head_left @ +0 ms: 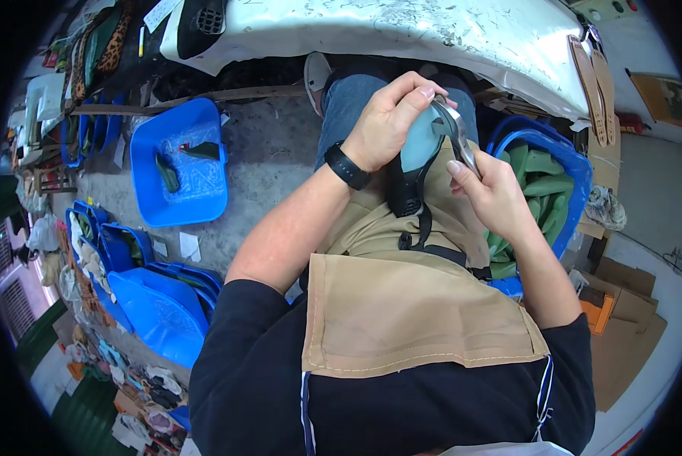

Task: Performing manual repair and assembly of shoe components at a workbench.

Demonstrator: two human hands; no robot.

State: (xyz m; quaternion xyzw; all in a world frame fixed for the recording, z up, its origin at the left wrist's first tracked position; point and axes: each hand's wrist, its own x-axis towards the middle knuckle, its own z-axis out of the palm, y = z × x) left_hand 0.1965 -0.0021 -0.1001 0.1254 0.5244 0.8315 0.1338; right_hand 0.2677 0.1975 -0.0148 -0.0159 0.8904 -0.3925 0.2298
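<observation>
Over my lap, my left hand [392, 121] is closed around a light blue-green shoe form [419, 140] with a black shoe upper [405, 194] on it. A black strap hangs from the upper toward my tan apron [424, 319]. My right hand [493, 190] grips the handles of metal pincers [458, 131]. The head of the pincers is at the top edge of the shoe, close to my left thumb. My left fingers partly hide that end, so I cannot tell what the jaws hold.
Ahead stands a white-covered worktable [371, 26] with a black shoe [198, 26] at its left. To my right, a blue bin [582, 178] holds green shoe forms [542, 186]. Another blue bin [149, 205] on the left floor contains dark green pieces. Several blue tubs [155, 308] sit nearer.
</observation>
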